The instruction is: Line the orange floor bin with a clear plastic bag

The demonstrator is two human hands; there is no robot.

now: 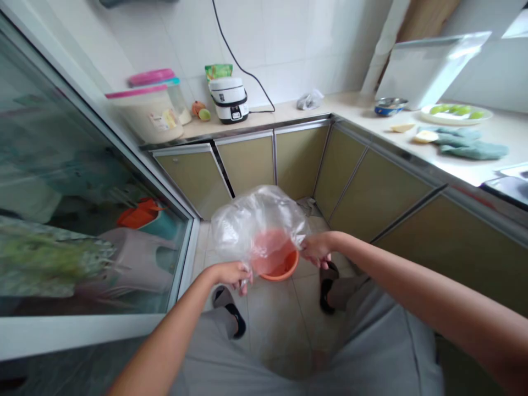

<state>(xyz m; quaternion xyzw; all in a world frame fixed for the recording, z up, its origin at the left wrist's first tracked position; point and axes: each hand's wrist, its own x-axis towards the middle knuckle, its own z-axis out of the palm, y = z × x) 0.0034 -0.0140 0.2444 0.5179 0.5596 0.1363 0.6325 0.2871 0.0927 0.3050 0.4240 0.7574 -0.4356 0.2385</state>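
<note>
A clear plastic bag (258,212) billows out, puffed with air, between my two hands. My left hand (236,275) pinches one side of its mouth, and my right hand (317,247) grips the other side. Below the bag, on the tiled floor between my feet, stands an orange bucket (284,269); part of it shows through the film and its lower front rim is in plain sight. Whether the bag touches the bucket I cannot tell.
Cabinets (247,165) stand ahead and to the right. On the counter (280,113) are a rice cooker (229,99), a tub with a pink lid (146,118), a plate of green fruit (456,114) and a grey-green cloth (470,144). A glass door (82,181) stands at left.
</note>
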